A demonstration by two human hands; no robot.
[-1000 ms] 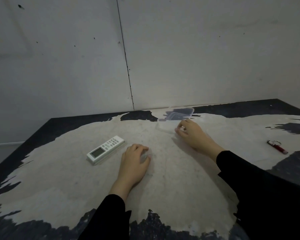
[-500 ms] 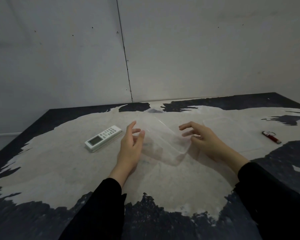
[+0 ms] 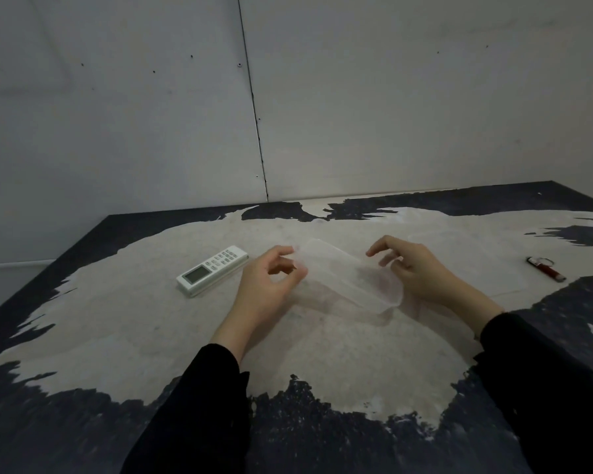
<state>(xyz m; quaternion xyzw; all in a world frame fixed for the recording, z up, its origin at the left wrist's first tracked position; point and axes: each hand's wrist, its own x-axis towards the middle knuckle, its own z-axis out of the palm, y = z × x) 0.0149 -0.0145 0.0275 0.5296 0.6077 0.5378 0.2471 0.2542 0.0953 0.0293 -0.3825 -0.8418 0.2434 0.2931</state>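
**Both hands hold a clear plastic box above the table**

A shallow, rectangular, see-through plastic box (image 3: 344, 280) is held just off the table (image 3: 144, 340), roughly at its middle, tilted so that its far left corner sits higher than its near right corner. Its near right corner is low, close to the tabletop; whether it touches cannot be told.

The left hand (image 3: 269, 287) takes the box's left end, with its fingers curled and the thumb closing toward them on the rim. The right hand (image 3: 416, 273) pinches the right side between the thumb and bent fingers, the forefinger reaching out over the top edge. Both arms wear black sleeves (image 3: 202, 405).

A white rectangular remote control with a small grey screen (image 3: 213, 270) lies flat just left of the left hand, apart from it. A small red cylindrical tool with a metal ring (image 3: 545, 268) lies well to the right. The table is dark, its surface worn to pale patches, and stands against a plain grey wall (image 3: 391, 97).
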